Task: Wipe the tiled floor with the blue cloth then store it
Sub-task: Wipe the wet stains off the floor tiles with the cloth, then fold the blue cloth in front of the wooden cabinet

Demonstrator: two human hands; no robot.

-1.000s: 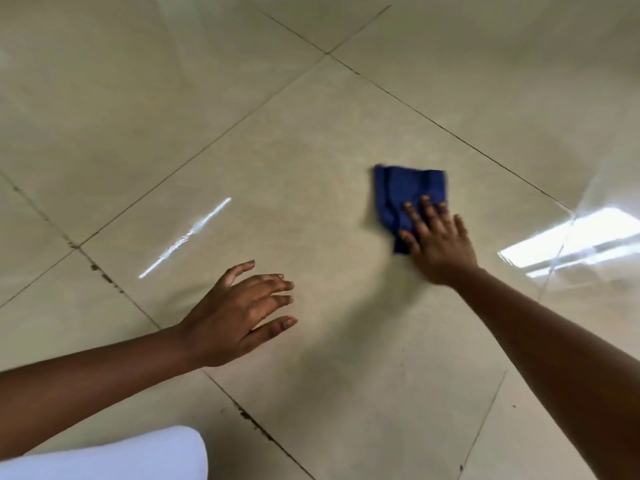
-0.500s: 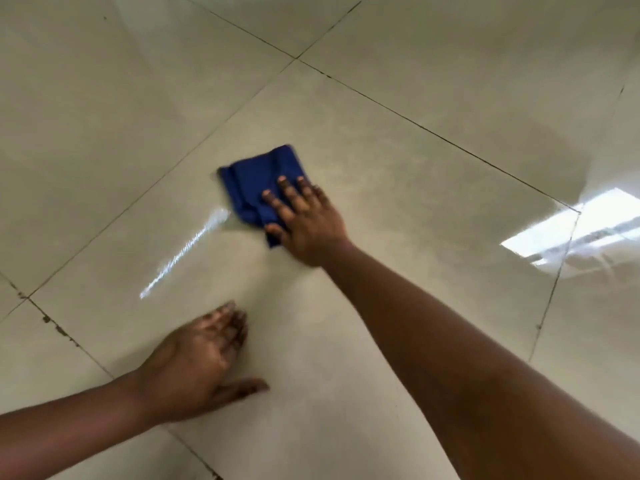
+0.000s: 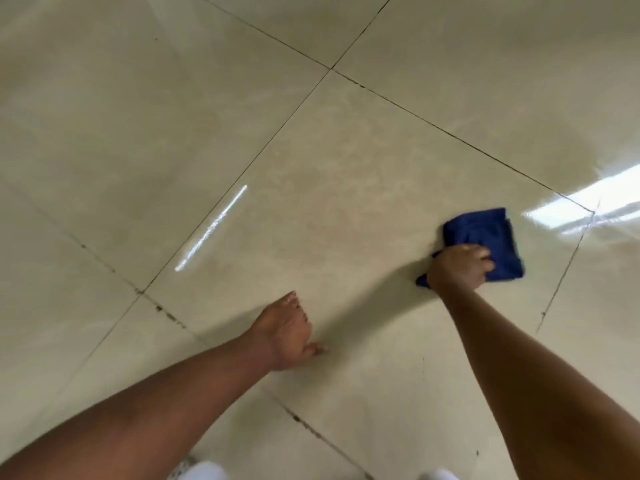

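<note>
A folded blue cloth (image 3: 491,237) lies flat on the glossy beige tiled floor (image 3: 332,174), at the right side of a large tile near a grout line. My right hand (image 3: 459,266) presses down on the cloth's near edge, fingers curled over it, covering part of it. My left hand (image 3: 285,332) rests flat on the same tile, nearer to me and to the left, fingers spread and holding nothing.
Dark grout lines (image 3: 166,313) cross the floor, with grime spots along the near left joint. Bright light reflections (image 3: 588,206) shine at the right edge and mid-left. White fabric (image 3: 204,471) shows at the bottom edge.
My right hand swept the blue cloth from the left-middle of the tile across to its right side. My left hand stayed planted on the floor.
</note>
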